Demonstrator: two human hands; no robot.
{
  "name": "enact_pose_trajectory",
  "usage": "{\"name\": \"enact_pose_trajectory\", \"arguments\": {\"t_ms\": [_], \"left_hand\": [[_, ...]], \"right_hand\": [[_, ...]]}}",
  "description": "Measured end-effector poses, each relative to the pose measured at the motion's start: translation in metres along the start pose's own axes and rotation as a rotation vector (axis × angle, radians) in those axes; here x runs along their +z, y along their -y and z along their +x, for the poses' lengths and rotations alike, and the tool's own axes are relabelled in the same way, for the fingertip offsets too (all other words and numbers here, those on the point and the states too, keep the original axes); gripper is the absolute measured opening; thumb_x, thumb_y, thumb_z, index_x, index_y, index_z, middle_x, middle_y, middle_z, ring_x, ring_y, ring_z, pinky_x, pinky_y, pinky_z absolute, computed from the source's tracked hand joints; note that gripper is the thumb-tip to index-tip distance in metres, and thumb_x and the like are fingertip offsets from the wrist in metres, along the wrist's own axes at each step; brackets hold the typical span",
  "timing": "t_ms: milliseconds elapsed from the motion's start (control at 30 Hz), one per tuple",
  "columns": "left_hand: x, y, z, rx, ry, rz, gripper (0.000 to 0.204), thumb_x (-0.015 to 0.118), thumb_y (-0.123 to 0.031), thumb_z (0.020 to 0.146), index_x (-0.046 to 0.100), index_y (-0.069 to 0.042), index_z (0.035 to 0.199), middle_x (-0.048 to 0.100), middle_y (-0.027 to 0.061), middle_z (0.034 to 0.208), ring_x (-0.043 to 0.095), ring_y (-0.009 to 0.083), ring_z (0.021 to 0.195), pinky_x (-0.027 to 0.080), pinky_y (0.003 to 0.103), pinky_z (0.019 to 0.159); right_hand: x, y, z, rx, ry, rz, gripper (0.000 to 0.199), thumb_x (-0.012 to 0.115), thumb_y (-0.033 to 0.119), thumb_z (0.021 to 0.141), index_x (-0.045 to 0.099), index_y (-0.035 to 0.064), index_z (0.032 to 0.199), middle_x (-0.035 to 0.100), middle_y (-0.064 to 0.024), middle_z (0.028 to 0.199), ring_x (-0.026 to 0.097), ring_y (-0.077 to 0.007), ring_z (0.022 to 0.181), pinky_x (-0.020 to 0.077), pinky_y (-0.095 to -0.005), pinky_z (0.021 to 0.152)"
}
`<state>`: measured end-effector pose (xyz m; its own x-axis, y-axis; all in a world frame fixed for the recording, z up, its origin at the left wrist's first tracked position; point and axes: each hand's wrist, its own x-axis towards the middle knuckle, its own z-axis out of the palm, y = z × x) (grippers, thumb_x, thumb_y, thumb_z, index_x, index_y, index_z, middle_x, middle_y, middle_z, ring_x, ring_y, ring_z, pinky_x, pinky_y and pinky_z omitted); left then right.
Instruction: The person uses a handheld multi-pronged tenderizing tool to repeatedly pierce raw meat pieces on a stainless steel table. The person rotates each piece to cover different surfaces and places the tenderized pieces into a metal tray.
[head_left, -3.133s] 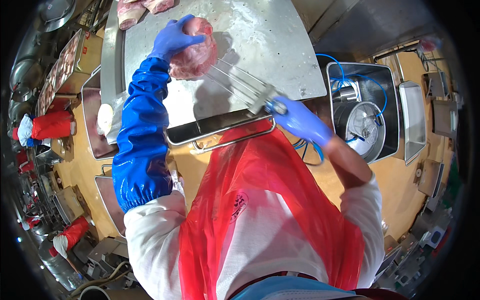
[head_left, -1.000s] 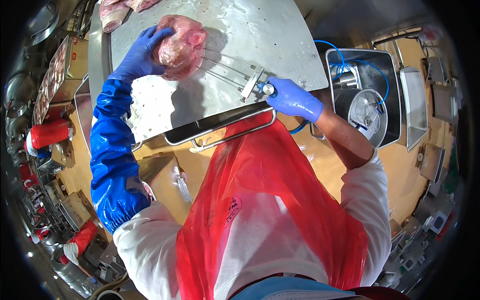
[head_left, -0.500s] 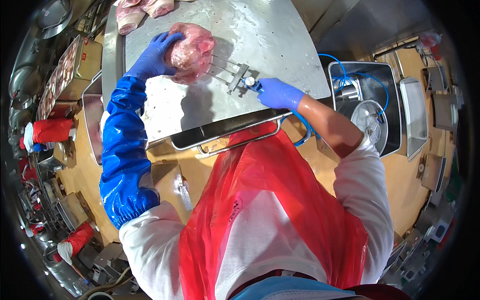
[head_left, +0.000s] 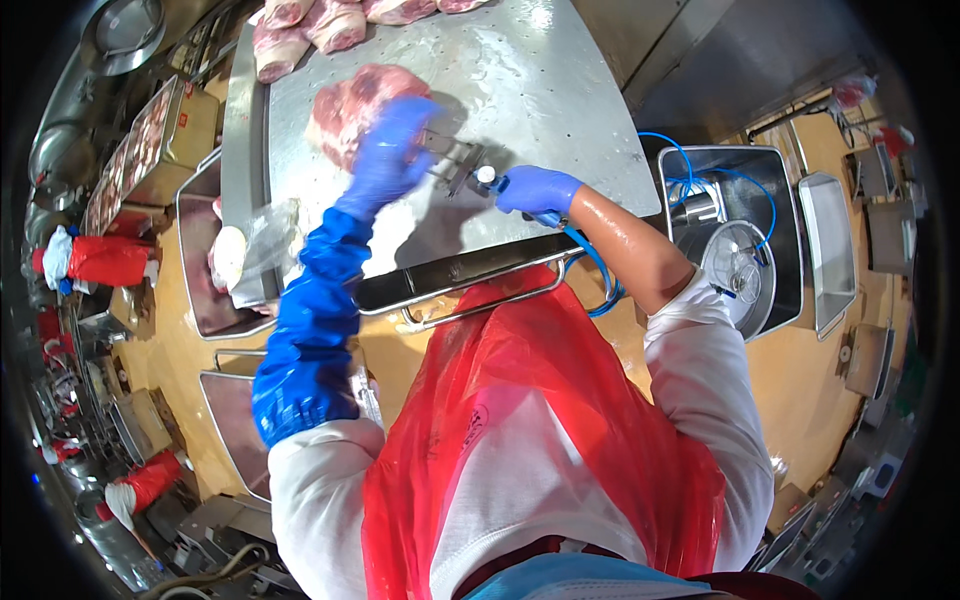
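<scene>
A large piece of raw meat [head_left: 345, 108] lies on the metal work table [head_left: 560, 110], pink with pale fat. My left hand [head_left: 388, 160], in a purple glove and blue sleeve, is over its near right side, beside the needles; the fingers are smeared by motion. In its purple glove, my right hand [head_left: 540, 192] is closed around the handle of a needle injector [head_left: 470, 168] with a metal crossbar, a small round gauge and a blue hose [head_left: 598, 262]. Its needles point toward the meat, and their tips are hidden behind my left hand.
Several cut meat pieces [head_left: 335, 27] lie along the table's far left edge. At the right stands a grey tub [head_left: 790, 240] with a metal pot [head_left: 748, 255] and blue hose in it. A metal bin [head_left: 190, 265] is at the left. People in red aprons [head_left: 105, 260] are farther left.
My left hand has moved right and nearer, from the meat's left side to its right. The meat has turned and shifted left. The injector has moved slightly left with my right hand.
</scene>
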<state>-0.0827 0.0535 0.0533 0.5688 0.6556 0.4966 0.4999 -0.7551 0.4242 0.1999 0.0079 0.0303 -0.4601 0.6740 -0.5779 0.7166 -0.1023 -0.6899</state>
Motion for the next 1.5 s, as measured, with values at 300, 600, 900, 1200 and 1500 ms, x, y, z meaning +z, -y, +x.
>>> {"name": "enact_pose_trajectory", "arguments": {"t_ms": [300, 600, 900, 1200, 1500], "left_hand": [[0.092, 0.027, -0.023, -0.131, 0.158, -0.003, 0.042, 0.047, -0.029, 0.104, 0.057, -0.005, 0.138, 0.056, 0.0199, 0.141, 0.050, 0.0400, 0.135, 0.038, 0.047, 0.118], [0.085, 0.023, -0.019, -0.117, 0.169, -0.006, 0.041, 0.047, -0.028, 0.105, 0.057, -0.004, 0.137, 0.056, 0.0213, 0.140, 0.049, 0.0414, 0.135, 0.038, 0.047, 0.117], [0.010, 0.016, 0.032, 0.064, 0.116, 0.254, 0.058, 0.070, -0.037, 0.093, 0.057, -0.012, 0.143, 0.056, 0.0201, 0.144, 0.049, 0.0446, 0.137, 0.042, 0.053, 0.113], [-0.049, 0.077, 0.030, -0.519, 0.238, 0.474, 0.106, 0.081, -0.073, 0.060, 0.051, -0.033, 0.153, 0.055, 0.0205, 0.151, 0.047, 0.0487, 0.140, 0.029, 0.057, 0.121], [-0.048, 0.061, 0.035, -0.545, 0.238, 0.442, 0.103, 0.080, -0.074, 0.062, 0.053, -0.032, 0.152, 0.057, 0.0220, 0.148, 0.047, 0.0510, 0.137, 0.031, 0.057, 0.120]], "right_hand": [[0.008, 0.004, -0.003, 0.082, 0.037, 0.156, 0.022, 0.066, 0.021, 0.084, 0.064, 0.0013, 0.074, 0.060, -0.0066, 0.065, 0.057, -0.0172, 0.053, 0.0468, -0.0342, 0.052], [0.014, -0.003, 0.003, 0.105, -0.002, 0.085, 0.022, 0.065, 0.018, 0.086, 0.060, 0.0024, 0.072, 0.058, -0.0053, 0.062, 0.055, -0.0152, 0.050, 0.0451, -0.0347, 0.048], [0.010, -0.003, 0.004, -0.099, -0.202, -0.258, 0.022, 0.065, 0.021, 0.086, 0.065, -0.0006, 0.083, 0.061, -0.0104, 0.066, 0.059, -0.0197, 0.053, 0.0474, -0.0382, 0.051], [0.023, -0.006, -0.095, -0.042, -0.224, 0.034, 0.039, 0.058, 0.016, 0.092, 0.066, 0.0040, 0.128, 0.070, -0.0099, 0.090, 0.065, -0.0150, 0.079, 0.0540, -0.0338, 0.076], [0.015, 0.038, -0.009, -0.044, -0.204, -0.080, 0.034, 0.066, 0.031, 0.091, 0.071, -0.0006, 0.103, 0.070, -0.0193, 0.076, 0.070, -0.0301, 0.068, 0.0550, -0.0437, 0.068]]}}
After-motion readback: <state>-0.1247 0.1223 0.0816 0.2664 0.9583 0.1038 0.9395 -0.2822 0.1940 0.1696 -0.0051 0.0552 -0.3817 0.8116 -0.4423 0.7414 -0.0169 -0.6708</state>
